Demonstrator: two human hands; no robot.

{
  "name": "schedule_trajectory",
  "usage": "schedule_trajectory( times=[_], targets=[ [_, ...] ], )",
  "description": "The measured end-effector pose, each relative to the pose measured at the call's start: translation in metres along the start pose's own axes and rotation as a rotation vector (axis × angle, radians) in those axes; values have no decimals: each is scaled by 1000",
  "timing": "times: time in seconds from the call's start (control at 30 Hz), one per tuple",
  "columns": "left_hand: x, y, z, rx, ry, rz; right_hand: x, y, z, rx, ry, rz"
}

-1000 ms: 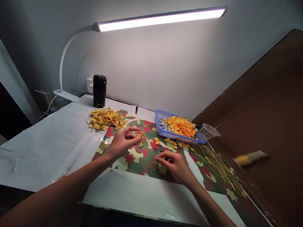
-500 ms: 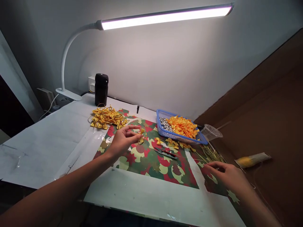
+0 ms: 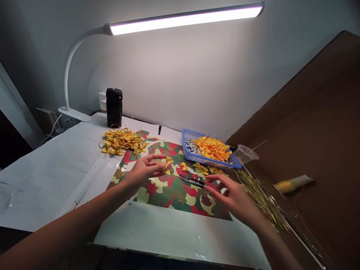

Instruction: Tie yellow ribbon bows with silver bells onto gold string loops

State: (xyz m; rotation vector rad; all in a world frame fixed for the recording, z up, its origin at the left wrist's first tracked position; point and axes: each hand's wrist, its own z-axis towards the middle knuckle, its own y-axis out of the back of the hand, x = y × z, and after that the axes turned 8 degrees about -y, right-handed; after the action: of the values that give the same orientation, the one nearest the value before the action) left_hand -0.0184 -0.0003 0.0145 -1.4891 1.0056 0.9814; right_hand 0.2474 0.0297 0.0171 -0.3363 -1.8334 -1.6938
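Observation:
Between the thumb and fingers of my left hand (image 3: 143, 170), I pinch a yellow ribbon bow (image 3: 168, 165); a thin cord loop shows at it. My right hand (image 3: 229, 191) is over the mat's right side, thumb and index finger apart at the handle end of small thread snips (image 3: 192, 181). Whether the fingertips touch the snips I cannot tell. The snips lie on the patterned red and green mat (image 3: 168, 200). Just behind them a few loose yellow bows (image 3: 200, 168) lie in a row before the basket.
A blue basket (image 3: 184, 148) holds orange-yellow bows and silvery beads. Finished-looking bows with cords form a pile (image 3: 122, 140) at left, near a black bottle (image 3: 114, 108). Gold cords (image 3: 261, 195) lie at right, beside a clear cup (image 3: 246, 154) and cardboard wall (image 3: 317, 112). A lamp (image 3: 185, 19) hangs above.
My right hand has moved left from the gold cords to the snips. My left hand keeps hold of the bow, which is turned differently. The view has shifted slightly.

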Motion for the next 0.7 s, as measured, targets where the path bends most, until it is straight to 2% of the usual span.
schedule_trajectory(
  times=[0.1, 0.17, 0.3, 0.43, 0.57, 0.7],
  targets=[
    [4, 1, 3, 62, 26, -65, 36, -23, -1, 125, 115, 167],
    [7, 3, 5, 94, 26, -100, 50, -36, -1, 197, 172, 216],
    [7, 4, 7, 88, 34, -157, 51, -52, 1, 276, 197, 255],
    [-2, 0, 8, 17, 37, -225, 23, -45, -3, 163, 33, 327],
    [-10, -4, 9, -153, 38, -274, -20, -22, -12, 30, -134, 366],
    [-13, -4, 10, -172, -46, -322, -61, -1, -24, -241, -201, 306]
  ],
)
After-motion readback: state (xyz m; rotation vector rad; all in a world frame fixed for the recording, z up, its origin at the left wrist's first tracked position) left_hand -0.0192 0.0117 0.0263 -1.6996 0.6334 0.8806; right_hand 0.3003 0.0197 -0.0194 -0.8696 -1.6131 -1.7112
